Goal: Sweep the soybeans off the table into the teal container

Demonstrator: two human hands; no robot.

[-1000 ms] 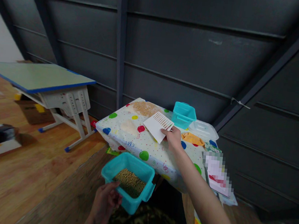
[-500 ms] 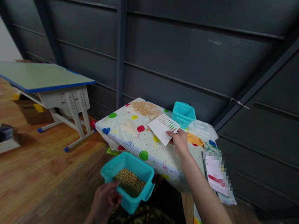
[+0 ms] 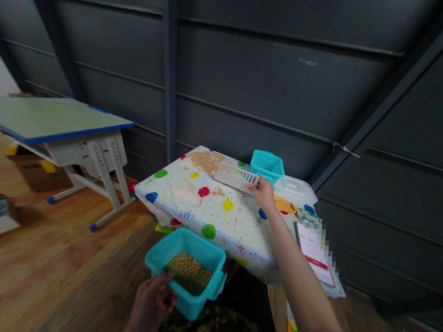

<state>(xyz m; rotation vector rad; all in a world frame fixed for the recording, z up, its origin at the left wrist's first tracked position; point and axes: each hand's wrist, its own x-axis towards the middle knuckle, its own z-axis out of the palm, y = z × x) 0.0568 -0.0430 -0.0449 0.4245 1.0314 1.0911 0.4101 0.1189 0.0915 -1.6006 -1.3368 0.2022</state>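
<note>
My left hand (image 3: 153, 300) grips the near-left rim of a turquoise plastic box (image 3: 165, 236), held below the table's front edge. Soybeans (image 3: 190, 270) cover the bottom of this box. Over the table, my right hand (image 3: 262, 191) is closed on one end of a white slotted scoop (image 3: 234, 179), now seen at a steep tilt. Beyond the scoop's left end lies a spread pile of beans (image 3: 206, 161). A pale powdery heap (image 3: 186, 189) and a few scattered beans (image 3: 218, 192) are nearer to me.
The table wears a balloon-print cloth (image 3: 188, 228). At its back stands a second turquoise box (image 3: 267, 165) beside a clear lid (image 3: 296, 189). A yellow-orange rag (image 3: 285, 205) and a tablet (image 3: 317, 256) lie at right. A green-topped desk (image 3: 53, 118) stands left; a dark panelled wall (image 3: 262, 65) rises behind.
The scoop has gone from nearly flat-facing to tilted edge-on, and moved slightly back toward the bean pile. My left hand still holds the box; the view has shifted a little.
</note>
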